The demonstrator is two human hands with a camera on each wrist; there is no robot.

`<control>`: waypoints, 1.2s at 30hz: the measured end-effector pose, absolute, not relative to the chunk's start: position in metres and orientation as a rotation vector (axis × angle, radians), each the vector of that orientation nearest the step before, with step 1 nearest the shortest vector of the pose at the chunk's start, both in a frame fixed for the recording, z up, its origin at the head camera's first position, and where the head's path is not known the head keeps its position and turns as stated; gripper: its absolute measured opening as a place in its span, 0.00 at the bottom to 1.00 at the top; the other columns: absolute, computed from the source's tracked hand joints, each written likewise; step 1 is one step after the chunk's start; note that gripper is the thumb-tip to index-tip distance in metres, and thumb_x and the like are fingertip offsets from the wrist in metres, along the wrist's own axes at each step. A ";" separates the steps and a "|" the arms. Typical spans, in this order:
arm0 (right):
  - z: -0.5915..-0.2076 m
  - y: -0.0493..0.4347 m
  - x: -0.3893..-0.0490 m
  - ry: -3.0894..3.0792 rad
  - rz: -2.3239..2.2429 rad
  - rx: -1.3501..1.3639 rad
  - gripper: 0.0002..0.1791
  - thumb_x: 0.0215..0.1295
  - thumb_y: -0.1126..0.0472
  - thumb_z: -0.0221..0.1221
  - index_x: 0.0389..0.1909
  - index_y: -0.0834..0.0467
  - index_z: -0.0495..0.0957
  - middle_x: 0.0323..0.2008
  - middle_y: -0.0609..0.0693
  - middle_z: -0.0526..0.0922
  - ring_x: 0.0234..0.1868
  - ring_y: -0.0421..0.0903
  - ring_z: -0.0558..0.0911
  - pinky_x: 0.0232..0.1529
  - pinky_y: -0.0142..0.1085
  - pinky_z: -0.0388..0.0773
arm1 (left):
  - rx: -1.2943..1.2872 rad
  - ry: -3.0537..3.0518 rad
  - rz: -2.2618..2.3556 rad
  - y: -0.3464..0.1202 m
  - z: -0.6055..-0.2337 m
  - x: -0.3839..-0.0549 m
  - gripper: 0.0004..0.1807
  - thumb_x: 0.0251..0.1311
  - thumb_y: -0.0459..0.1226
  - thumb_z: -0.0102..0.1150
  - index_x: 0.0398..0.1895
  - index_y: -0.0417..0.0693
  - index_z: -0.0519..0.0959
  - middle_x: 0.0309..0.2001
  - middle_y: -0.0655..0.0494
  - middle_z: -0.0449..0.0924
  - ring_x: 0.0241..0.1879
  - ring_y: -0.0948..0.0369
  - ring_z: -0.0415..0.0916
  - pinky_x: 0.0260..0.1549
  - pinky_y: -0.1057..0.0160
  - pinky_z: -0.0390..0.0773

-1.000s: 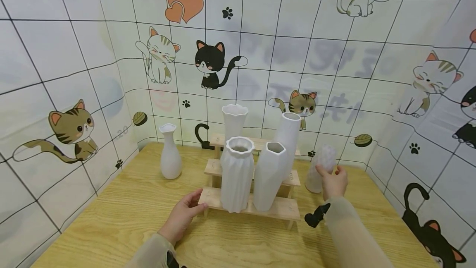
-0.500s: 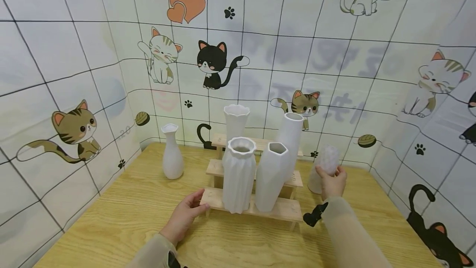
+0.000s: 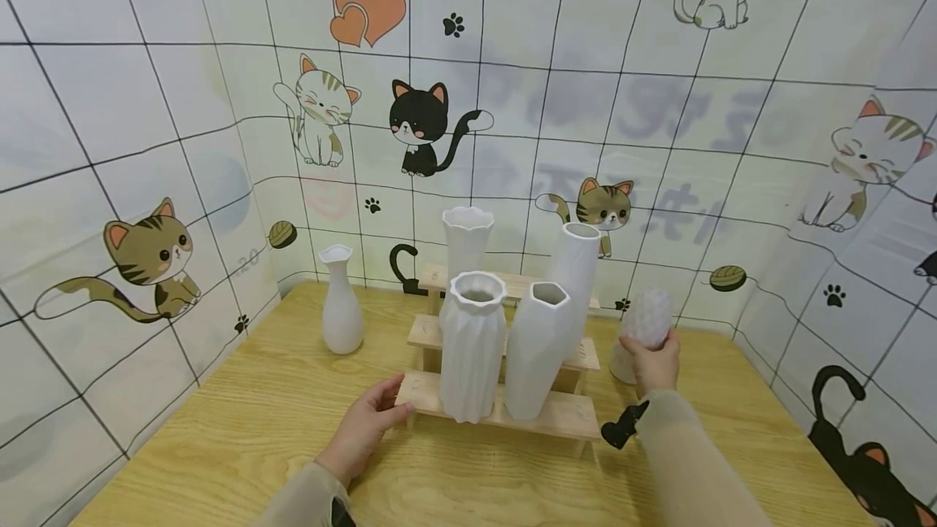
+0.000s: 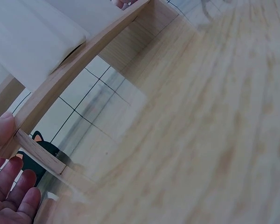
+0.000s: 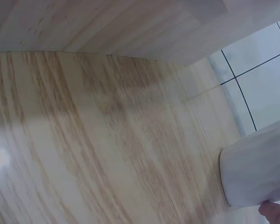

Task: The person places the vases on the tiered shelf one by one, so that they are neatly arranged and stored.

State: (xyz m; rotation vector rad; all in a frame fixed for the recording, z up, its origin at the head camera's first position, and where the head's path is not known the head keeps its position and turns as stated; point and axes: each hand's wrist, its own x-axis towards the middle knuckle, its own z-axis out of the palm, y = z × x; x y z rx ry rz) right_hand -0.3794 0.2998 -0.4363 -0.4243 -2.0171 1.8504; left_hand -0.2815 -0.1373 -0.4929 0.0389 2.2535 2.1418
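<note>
1. Stepped stand of pale bare wood (image 3: pixel 560 413): placed at the scene's centre on the yellow wood-grain table (image 3: pixel 256 429). Its long axis is run left to right; its steps are raised toward the far side.
2. Left end of the lowest step: pinched by the left hand (image 3: pixel 366 428), thumb laid on top, fingers curled below the plank.
3. White, ceramic-looking vase with a dimpled surface (image 3: pixel 651 320): located right of the stand, apart from it. Long axis nearly vertical, top leaned slightly right; mouth not discernible. Whether the base is rested on the table cannot be told.
4. Same vase: gripped by the right hand (image 3: pixel 656 366), thumb at its left, fingers at its right; the other fingers are partly hidden.
5. Lowest step: occupied by a white fluted vase with ruffled rim (image 3: pixel 472 360), left, and a white faceted vase with angular mouth (image 3: pixel 534 356), right; both mouths pointed up.
6. Behind these: a white scallop-rimmed vase (image 3: pixel 467 242), left, and a tall white cylindrical vase (image 3: pixel 576 275), right; bases hidden.
7. White narrow-necked bottle vase (image 3: pixel 342 315): stood upright on the table, far left.
</note>
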 end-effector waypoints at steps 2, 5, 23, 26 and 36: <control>-0.437 0.300 -0.379 -2.021 1.842 -0.424 0.52 0.59 0.61 0.66 0.76 0.54 0.42 0.73 0.59 0.50 0.71 0.58 0.53 0.69 0.54 0.53 | 0.046 2.249 2.143 -0.138 -0.493 -0.281 0.38 0.58 0.45 0.67 0.69 0.45 0.65 0.66 0.45 0.63 0.64 0.46 0.60 0.61 0.42 0.63; -0.438 0.299 -0.380 -2.006 1.850 -0.452 0.52 0.58 0.60 0.67 0.76 0.54 0.43 0.73 0.58 0.51 0.71 0.57 0.54 0.69 0.53 0.53 | 0.045 2.246 2.145 -0.138 -0.493 -0.281 0.37 0.58 0.45 0.67 0.69 0.45 0.65 0.67 0.45 0.63 0.64 0.46 0.60 0.61 0.43 0.63; -0.444 0.303 -0.384 -2.041 1.774 -0.492 0.53 0.56 0.55 0.69 0.75 0.56 0.45 0.72 0.58 0.53 0.70 0.58 0.57 0.67 0.55 0.56 | 0.045 2.257 2.152 -0.136 -0.493 -0.281 0.36 0.59 0.43 0.66 0.69 0.44 0.65 0.67 0.44 0.63 0.64 0.46 0.61 0.61 0.43 0.63; -0.445 0.304 -0.384 -2.041 1.772 -0.498 0.55 0.55 0.55 0.70 0.75 0.55 0.43 0.72 0.58 0.53 0.70 0.58 0.56 0.67 0.55 0.57 | 0.042 2.255 2.158 -0.135 -0.494 -0.281 0.35 0.60 0.41 0.65 0.69 0.43 0.65 0.67 0.43 0.63 0.64 0.46 0.61 0.60 0.43 0.64; -0.444 0.309 -0.379 -2.079 1.755 -0.499 0.56 0.54 0.51 0.71 0.75 0.55 0.43 0.72 0.59 0.52 0.70 0.58 0.57 0.66 0.56 0.58 | 0.039 2.243 2.161 -0.136 -0.493 -0.281 0.36 0.59 0.43 0.66 0.69 0.44 0.65 0.64 0.44 0.66 0.61 0.48 0.64 0.59 0.46 0.66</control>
